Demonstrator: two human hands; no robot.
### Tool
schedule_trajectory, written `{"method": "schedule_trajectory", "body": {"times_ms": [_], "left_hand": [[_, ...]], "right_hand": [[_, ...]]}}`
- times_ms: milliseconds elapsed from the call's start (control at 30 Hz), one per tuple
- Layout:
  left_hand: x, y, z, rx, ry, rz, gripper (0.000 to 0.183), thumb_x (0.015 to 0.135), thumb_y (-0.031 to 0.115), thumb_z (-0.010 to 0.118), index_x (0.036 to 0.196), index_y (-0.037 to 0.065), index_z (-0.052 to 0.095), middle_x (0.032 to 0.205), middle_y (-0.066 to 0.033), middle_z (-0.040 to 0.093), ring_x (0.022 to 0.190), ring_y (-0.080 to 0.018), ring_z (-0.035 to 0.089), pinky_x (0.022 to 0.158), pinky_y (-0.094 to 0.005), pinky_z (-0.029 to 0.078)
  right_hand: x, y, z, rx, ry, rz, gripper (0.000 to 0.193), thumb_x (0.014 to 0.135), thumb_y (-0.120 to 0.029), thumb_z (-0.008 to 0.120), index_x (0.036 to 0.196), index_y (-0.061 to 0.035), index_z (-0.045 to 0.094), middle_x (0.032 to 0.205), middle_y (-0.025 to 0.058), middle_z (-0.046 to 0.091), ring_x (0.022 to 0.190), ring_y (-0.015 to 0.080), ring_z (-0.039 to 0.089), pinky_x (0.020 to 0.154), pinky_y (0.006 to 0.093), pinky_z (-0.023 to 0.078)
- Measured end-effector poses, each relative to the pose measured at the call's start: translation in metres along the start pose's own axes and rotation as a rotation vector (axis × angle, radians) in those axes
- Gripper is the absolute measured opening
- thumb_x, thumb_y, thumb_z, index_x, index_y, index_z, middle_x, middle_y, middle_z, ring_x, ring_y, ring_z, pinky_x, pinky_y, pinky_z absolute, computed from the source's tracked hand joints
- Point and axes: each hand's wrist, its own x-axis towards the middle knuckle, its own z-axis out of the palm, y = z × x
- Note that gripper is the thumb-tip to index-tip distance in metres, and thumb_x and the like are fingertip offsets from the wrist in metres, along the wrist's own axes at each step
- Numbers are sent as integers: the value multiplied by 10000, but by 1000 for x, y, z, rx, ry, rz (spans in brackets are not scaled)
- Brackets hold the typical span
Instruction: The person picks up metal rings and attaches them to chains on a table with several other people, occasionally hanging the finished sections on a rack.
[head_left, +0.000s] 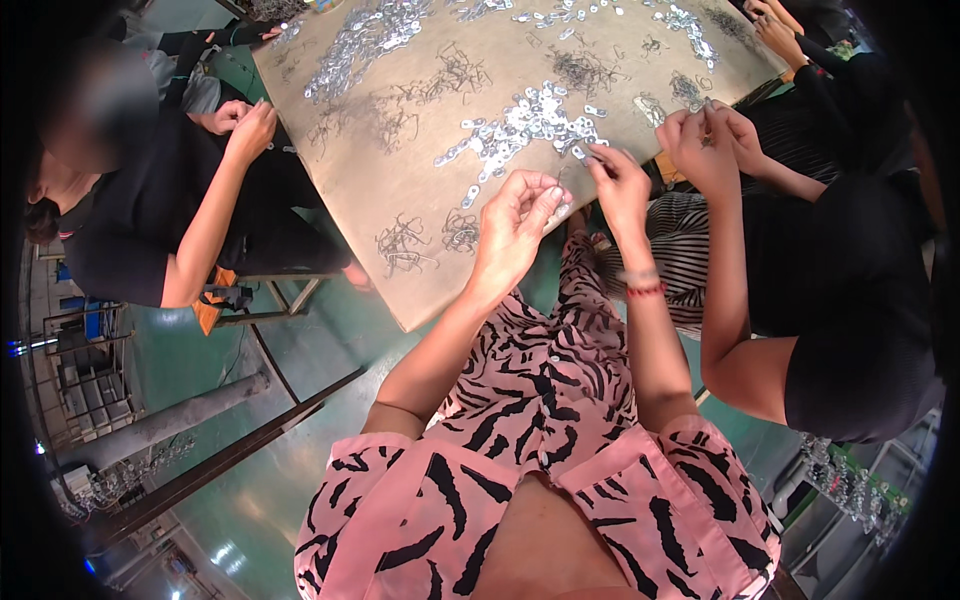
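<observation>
My left hand [518, 222] is closed in a pinch near the table's front edge. A small silver metal tab [563, 211] shows at its thumb and fingertips, mostly covered by them. My right hand [622, 188], with a red bracelet at its wrist, reaches to the near right side of a pile of flat silver metal tabs [525, 128]. Its fingers are bent and apart, the tips beside one loose tab [579, 153]; whether they touch it is unclear. Thin dark bent wires [403, 243] lie in a tangled heap left of my left hand.
The brown-covered table [350, 190] bears more tab piles [365, 48] and wire heaps [440, 75] farther back. Close on my right, a co-worker's hands [705, 140] work at the table edge. Another person's hands [240, 125] are at the left side. A wooden stool [208, 308] stands there.
</observation>
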Motion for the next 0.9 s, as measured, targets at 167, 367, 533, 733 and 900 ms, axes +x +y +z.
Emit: {"method": "schedule_trajectory", "body": {"times_ms": [167, 367, 533, 733, 900], "left_hand": [[-3, 1, -3, 47, -34, 1, 103, 883, 75, 531, 955, 2, 517, 868, -62, 608, 845, -100, 552, 773, -233, 424], [2, -10, -3, 120, -60, 59, 140, 883, 102, 531, 950, -21, 526, 837, -89, 633, 815, -123, 601, 749, -252, 475], [4, -11, -1, 166, -106, 38, 125, 879, 83, 535, 957, -15, 528, 887, -78, 623, 835, -107, 574, 734, -239, 470], [7, -2, 6, 401, -95, 171, 151, 858, 122, 548, 927, -12, 550, 852, -110, 631, 842, -186, 613, 758, -303, 472], [5, -11, -5, 619, -90, 278, 194, 848, 177, 568, 952, 13, 556, 955, -129, 610, 922, -236, 589, 785, -340, 457]], "right_hand": [[31, 41, 16, -554, -249, -118, 181, 675, 20, 593, 852, 39, 620, 803, 277, 583, 786, 402, 581, 697, 442, 474], [21, 4, 5, -238, -213, 190, 347, 700, 27, 591, 1044, 58, 559, 776, 208, 624, 658, 292, 631, 630, 352, 510], [-3, -46, -13, 570, -217, 369, 488, 715, 59, 597, 1189, 52, 482, 824, 79, 614, 709, 132, 601, 647, 225, 488], [-8, -74, -35, 619, -126, 347, 437, 713, 87, 610, 1140, 57, 521, 809, 70, 612, 642, 108, 555, 581, 210, 446], [-12, -77, -26, 612, -119, 381, 338, 720, 91, 608, 1055, 66, 571, 778, 80, 614, 604, 105, 545, 543, 211, 436]]}}
